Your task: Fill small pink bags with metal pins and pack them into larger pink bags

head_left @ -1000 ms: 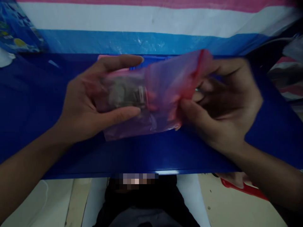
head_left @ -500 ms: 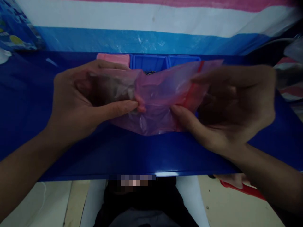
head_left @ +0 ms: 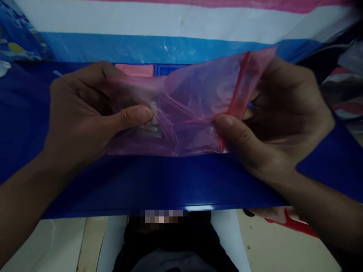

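Note:
A pink see-through zip bag [head_left: 195, 102] is stretched between my two hands above the table. My left hand [head_left: 85, 109] grips its left end, thumb on the front and fingers behind. Under that thumb, pale pieces [head_left: 153, 126] show through the plastic; their kind I cannot make out. My right hand [head_left: 283, 117] pinches the other end, the thumb lying by the red zip strip [head_left: 238, 88]. The fingers of the right hand are partly hidden behind the bag.
Behind the bag stand blue bins [head_left: 167, 69], and a pink stack [head_left: 134, 70] lies in the left one. The blue table [head_left: 170, 185] ends in front of my lap. A striped sheet [head_left: 159, 19] hangs at the back. Below right is a red object [head_left: 300, 224].
The bag has been pulled flatter and its right end has risen. My left hand has shifted slightly left, and the right fingers have moved behind the zip end.

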The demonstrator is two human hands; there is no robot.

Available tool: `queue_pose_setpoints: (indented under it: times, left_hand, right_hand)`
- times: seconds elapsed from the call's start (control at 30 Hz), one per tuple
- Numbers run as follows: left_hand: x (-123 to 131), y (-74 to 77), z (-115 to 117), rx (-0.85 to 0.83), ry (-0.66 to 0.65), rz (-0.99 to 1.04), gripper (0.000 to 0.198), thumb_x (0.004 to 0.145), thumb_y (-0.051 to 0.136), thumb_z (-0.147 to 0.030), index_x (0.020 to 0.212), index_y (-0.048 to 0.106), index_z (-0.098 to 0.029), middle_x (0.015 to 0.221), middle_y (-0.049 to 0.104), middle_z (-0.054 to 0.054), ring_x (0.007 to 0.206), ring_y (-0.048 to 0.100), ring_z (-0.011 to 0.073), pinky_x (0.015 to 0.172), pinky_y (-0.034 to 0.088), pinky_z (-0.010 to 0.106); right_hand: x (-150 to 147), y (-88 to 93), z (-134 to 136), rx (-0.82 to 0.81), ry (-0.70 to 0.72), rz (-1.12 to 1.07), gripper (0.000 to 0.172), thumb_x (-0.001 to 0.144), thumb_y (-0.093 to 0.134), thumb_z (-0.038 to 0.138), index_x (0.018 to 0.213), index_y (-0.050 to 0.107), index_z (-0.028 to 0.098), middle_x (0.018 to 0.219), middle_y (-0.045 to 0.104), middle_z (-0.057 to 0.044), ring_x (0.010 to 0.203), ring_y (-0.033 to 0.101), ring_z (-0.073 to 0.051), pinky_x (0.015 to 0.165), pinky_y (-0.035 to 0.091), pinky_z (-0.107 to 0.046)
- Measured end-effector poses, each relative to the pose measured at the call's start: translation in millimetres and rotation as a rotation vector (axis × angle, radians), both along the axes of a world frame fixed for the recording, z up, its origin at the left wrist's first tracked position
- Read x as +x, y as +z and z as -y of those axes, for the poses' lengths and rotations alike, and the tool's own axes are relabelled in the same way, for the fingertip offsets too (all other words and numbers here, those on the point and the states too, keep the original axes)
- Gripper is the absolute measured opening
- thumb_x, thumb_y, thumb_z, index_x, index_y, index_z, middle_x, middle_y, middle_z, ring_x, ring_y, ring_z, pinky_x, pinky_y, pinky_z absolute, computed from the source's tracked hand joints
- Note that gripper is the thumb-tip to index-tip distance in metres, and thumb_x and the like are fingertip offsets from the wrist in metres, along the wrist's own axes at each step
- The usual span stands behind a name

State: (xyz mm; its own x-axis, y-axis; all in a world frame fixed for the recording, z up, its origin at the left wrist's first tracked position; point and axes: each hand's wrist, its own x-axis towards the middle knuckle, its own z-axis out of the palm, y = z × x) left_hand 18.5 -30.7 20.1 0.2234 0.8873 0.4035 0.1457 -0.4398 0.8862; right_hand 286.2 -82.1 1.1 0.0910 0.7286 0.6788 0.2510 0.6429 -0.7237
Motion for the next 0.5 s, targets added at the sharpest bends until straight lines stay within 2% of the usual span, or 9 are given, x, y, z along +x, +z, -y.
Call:
queue_pose_setpoints:
  times: [0.1, 0.2, 0.27, 0.37, 0.43, 0.5]
  left_hand:
    - [-4, -7.7, -11, 0.065, -0.099, -0.005, 0.047, 0.076, 0.113, -0.037, 0.101, 0.076, -0.022, 0.092, 0.081, -0.004, 0.079, 0.081, 0.0155, 0.074, 0.077, 0.031]
    - [-10, -13.5, -21, 0.119, -0.167, -0.019, 0.056, 0.072, 0.116, -0.044, 0.1, 0.074, -0.019, 0.089, 0.076, -0.003, 0.076, 0.079, 0.0141, 0.068, 0.073, 0.026]
    - [-10, -13.2, -21, 0.119, -0.146, -0.006, 0.058, 0.071, 0.117, -0.043, 0.095, 0.07, -0.019, 0.082, 0.069, -0.006, 0.073, 0.076, 0.0119, 0.07, 0.074, 0.026]
    - [-9, -8.3, -12, 0.094, -0.109, -0.006, 0.058, 0.075, 0.114, -0.043, 0.084, 0.061, -0.02, 0.076, 0.065, -0.008, 0.074, 0.077, 0.0127, 0.078, 0.078, 0.034]
    - [-7, -5.4, -4, 0.091, -0.048, -0.043, 0.052, 0.08, 0.111, -0.039, 0.082, 0.062, -0.02, 0.08, 0.07, -0.005, 0.079, 0.079, 0.0158, 0.081, 0.079, 0.038]
    - [-7, -5.6, 0, 0.117, 0.027, -0.087, 0.041, 0.081, 0.111, -0.034, 0.09, 0.072, -0.022, 0.093, 0.079, -0.002, 0.087, 0.082, 0.0185, 0.085, 0.079, 0.038]
  right_hand:
    - [-1, 2.2, -1, -0.003, -0.09, -0.035, 0.04, 0.091, 0.094, 0.016, 0.124, 0.089, 0.037, 0.122, 0.081, 0.0, 0.11, 0.079, -0.023, 0.068, 0.067, -0.03]
    - [2, 7.7, -1, 0.002, -0.108, -0.016, 0.026, 0.097, 0.089, 0.017, 0.115, 0.089, 0.035, 0.117, 0.082, 0.002, 0.093, 0.078, -0.019, 0.066, 0.063, -0.03]
    - [4, 9.7, 0, 0.002, -0.11, 0.036, 0.02, 0.099, 0.087, 0.02, 0.113, 0.087, 0.035, 0.114, 0.082, 0.002, 0.082, 0.073, -0.017, 0.062, 0.058, -0.031]
    - [4, 9.2, 2, 0.023, -0.099, 0.109, 0.017, 0.099, 0.087, 0.023, 0.11, 0.084, 0.035, 0.098, 0.076, 0.0, 0.075, 0.065, -0.018, 0.062, 0.053, -0.035]
    - [3, 8.1, 2, 0.038, -0.07, 0.113, 0.014, 0.097, 0.088, 0.023, 0.106, 0.083, 0.034, 0.088, 0.07, 0.0, 0.073, 0.061, -0.018, 0.063, 0.051, -0.037]
    - [3, 7.4, 1, 0.044, -0.058, 0.073, 0.012, 0.096, 0.089, 0.023, 0.1, 0.081, 0.031, 0.085, 0.067, 0.0, 0.07, 0.059, -0.018, 0.063, 0.05, -0.038]
